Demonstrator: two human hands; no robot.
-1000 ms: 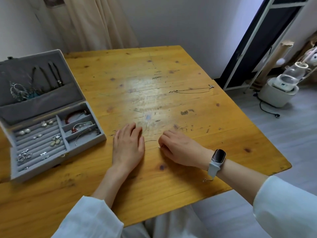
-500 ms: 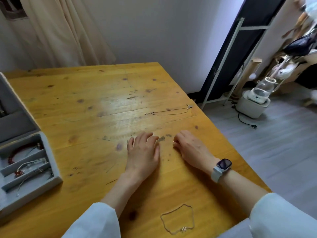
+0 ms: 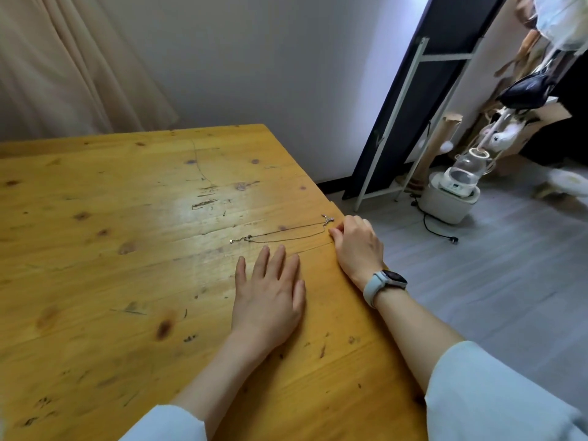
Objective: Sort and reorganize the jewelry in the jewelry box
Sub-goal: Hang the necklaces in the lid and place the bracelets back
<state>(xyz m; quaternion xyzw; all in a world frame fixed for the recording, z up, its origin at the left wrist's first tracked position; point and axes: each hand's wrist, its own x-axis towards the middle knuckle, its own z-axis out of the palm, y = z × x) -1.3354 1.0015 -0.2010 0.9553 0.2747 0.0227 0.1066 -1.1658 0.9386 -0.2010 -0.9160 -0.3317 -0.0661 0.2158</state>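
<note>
Now the right hand had reached the necklace — fingertips curled at its chain, grasp unclear — left hand flat on the surface; jewelry box gone from view.

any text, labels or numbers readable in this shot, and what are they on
None can be read.
Smartwatch on the right wrist: screen dark, no digits.
White appliance on the floor: a small panel, too small and blurred to read.
Necklace and wooden table: no lettering.
</note>
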